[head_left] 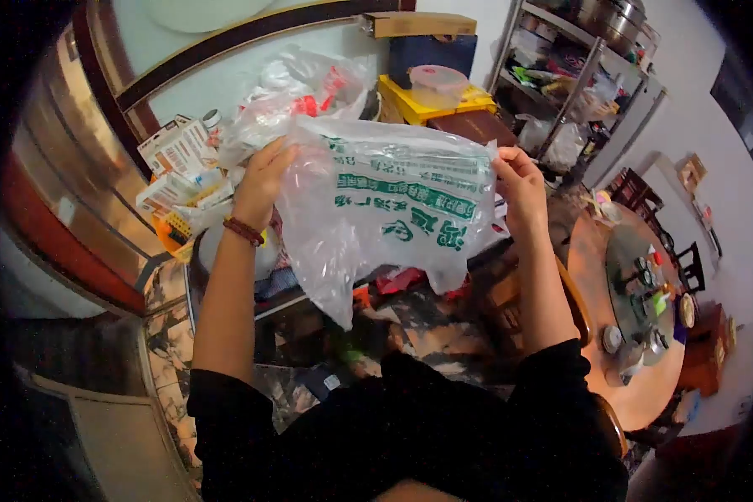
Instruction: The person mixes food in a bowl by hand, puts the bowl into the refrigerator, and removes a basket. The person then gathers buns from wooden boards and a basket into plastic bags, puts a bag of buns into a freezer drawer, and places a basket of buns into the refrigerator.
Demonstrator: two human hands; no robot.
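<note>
Between two raised hands, near the middle of the view, a translucent plastic bag (393, 209) printed with green characters is held stretched by its upper edge. Its upper left corner is gripped by the left hand (263, 180), whose fingers are curled in against the film rather than spread; how much plastic is gathered under them cannot be told. The upper right corner is pinched by the right hand (523, 188) — thumb and fingers are brought together at the edge, with only the film seen at their tips. The lower part of the bag is left hanging loose, drawn down to a crumpled point on the left side. A beaded bracelet (244, 232) is worn on the left wrist. Behind the left hand, other plastic bags (309, 88) with red markings are heaped, and printed boxes (176, 151) are stacked farther to the left. Beyond the bag, a clear container (439, 81) is set on a yellow box (402, 102). Bags and other goods are kept on a metal rack (596, 63) at the upper right — and small items are grouped on a round table (590, 276) to the right.
</note>
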